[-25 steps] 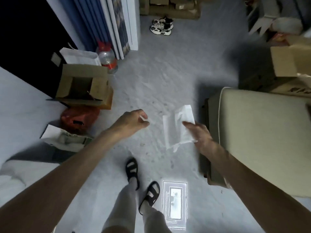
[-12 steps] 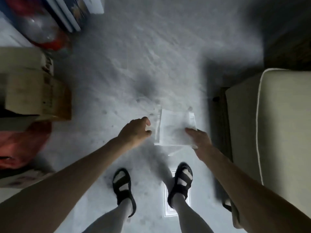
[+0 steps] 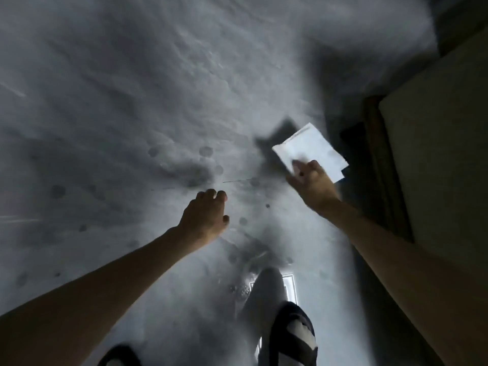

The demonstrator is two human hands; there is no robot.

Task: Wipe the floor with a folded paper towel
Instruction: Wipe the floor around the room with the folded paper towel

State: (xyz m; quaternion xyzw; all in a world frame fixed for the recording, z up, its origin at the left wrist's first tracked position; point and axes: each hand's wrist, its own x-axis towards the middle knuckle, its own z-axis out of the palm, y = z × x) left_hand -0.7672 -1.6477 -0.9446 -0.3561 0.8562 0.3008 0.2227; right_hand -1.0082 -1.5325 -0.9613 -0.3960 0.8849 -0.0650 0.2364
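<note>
Right of centre, the right grip (image 3: 313, 184) pinches the near edge of a folded white paper towel (image 3: 311, 149), whose dark shadow falls on the grey, spotted floor (image 3: 132, 101) to its left. The left grip (image 3: 204, 219) hangs at centre, fingers loosely curled, holding nothing. A beige cushion (image 3: 435, 154) fills the right edge, and a sandalled foot (image 3: 290, 336) shows at the bottom.

Folded white rectangular paper towel (image 3: 314, 147), pinched at its near edge, hangs tilted above the grey, dark-spotted floor (image 3: 132, 101), shadow just left.

The left hand (image 3: 206, 220) has released the paper towel (image 3: 311, 149).
</note>
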